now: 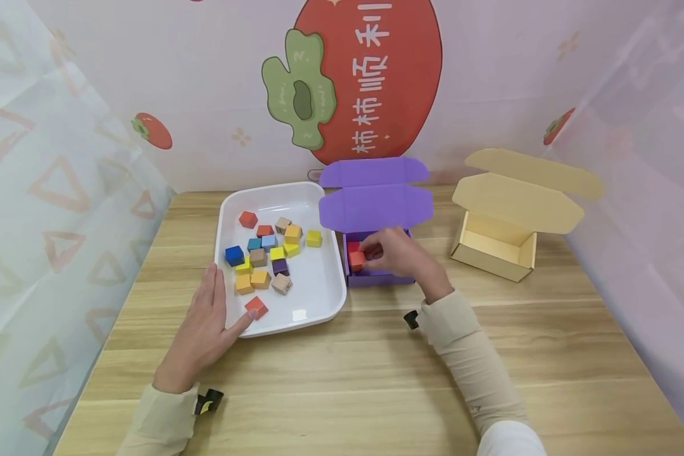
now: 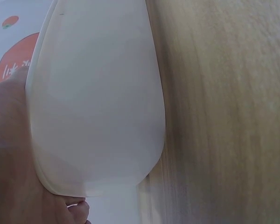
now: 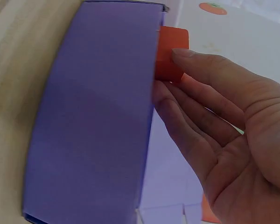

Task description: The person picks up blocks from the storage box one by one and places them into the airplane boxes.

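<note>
My right hand (image 1: 401, 254) pinches a red-orange cube (image 1: 356, 261) at the left end of the small purple box (image 1: 383, 280). Behind that cube, more red shows inside the box. The right wrist view has the thumb on the cube (image 3: 171, 46), which sticks up past the box's wall. On the left, my left hand (image 1: 202, 320) rests against a white tray (image 1: 322, 294), its fingers straight along the left side and its thumb over the near rim. Close to that thumb lies a red cube (image 1: 255, 306). In the left wrist view the hand touches the tray's edge.
Several colored cubes (image 1: 258, 257) lie in the tray, mostly toward its left and middle. To the right stands a tan cardboard box (image 1: 490, 261) with its lid up. The purple lid (image 1: 376, 208) also stands raised. Behind the wooden table (image 1: 348, 392) hangs a printed cloth.
</note>
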### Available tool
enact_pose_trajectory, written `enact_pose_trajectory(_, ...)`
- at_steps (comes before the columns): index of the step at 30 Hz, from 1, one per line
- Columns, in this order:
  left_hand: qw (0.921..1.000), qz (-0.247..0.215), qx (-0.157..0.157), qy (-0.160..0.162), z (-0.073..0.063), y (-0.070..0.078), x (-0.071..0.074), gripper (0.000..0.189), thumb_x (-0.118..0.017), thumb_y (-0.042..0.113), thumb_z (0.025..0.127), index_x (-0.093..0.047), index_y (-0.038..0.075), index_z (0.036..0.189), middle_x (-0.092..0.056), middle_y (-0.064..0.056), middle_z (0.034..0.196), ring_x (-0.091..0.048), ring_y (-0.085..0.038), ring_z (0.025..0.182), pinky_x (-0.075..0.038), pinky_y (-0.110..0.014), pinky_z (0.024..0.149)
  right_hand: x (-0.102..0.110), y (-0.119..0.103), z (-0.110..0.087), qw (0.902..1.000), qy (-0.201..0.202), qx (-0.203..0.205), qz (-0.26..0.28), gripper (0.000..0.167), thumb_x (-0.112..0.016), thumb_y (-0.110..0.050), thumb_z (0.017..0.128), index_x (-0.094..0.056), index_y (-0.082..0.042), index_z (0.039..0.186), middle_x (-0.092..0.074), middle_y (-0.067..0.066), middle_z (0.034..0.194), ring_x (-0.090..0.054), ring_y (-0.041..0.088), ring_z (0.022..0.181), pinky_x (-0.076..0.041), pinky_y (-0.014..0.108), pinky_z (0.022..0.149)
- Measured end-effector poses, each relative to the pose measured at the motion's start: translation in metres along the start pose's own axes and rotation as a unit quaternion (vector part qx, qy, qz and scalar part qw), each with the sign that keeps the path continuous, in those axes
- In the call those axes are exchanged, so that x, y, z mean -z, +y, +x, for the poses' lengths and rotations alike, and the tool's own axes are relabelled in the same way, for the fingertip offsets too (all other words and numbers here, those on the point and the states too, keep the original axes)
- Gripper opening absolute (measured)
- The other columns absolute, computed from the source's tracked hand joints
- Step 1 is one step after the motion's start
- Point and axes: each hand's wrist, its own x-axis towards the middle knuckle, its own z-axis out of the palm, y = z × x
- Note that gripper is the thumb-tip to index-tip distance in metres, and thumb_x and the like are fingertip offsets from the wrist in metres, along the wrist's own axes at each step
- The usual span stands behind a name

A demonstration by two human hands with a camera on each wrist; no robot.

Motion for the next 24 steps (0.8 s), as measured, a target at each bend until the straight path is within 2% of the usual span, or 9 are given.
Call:
enact_pose_trajectory(9,1.0000,0.002,0.003,0.000,0.000,-0.001,-0.002,0.114,-0.053,0.067,0.099,0.007,-0.002,0.167,0.016,-0.017,0.178,-0.001,-0.044,0.165,-0.022,-0.072,0.126,-0.012,0.007,0.003,0.9997,0.003,-0.019,0.014,0.024,-0.085,-0.004,0.085,-0.081,-0.001,0.109,-0.082,0.011,0.102,-0.081,0.020,0.094,-0.066,0.028,0.082)
enact_pose_trajectory(16,1.0000,0.006,0.002,0.001,0.000,-0.001,0.000,0.114,-0.054,0.066,0.099,0.006,-0.003,0.167,0.015,-0.019,0.178,-0.001,-0.045,0.165,-0.022,-0.072,0.126,-0.012,0.009,0.002,0.9984,0.000,-0.049,0.029,0.025,-0.084,-0.005,0.085,-0.081,-0.002,0.110,-0.083,0.010,0.101,-0.081,0.019,0.093,-0.066,0.028,0.080)
enact_pose_trajectory(24,1.0000,0.004,0.002,0.000,0.000,0.001,0.000,0.113,-0.055,0.065,0.099,0.006,-0.003,0.167,0.014,-0.019,0.178,-0.002,-0.045,0.165,-0.022,-0.072,0.126,-0.009,0.009,0.001,0.9977,-0.016,-0.060,0.026,0.026,-0.083,-0.006,0.086,-0.082,-0.004,0.112,-0.083,0.010,0.104,-0.081,0.019,0.094,-0.066,0.029,0.081)
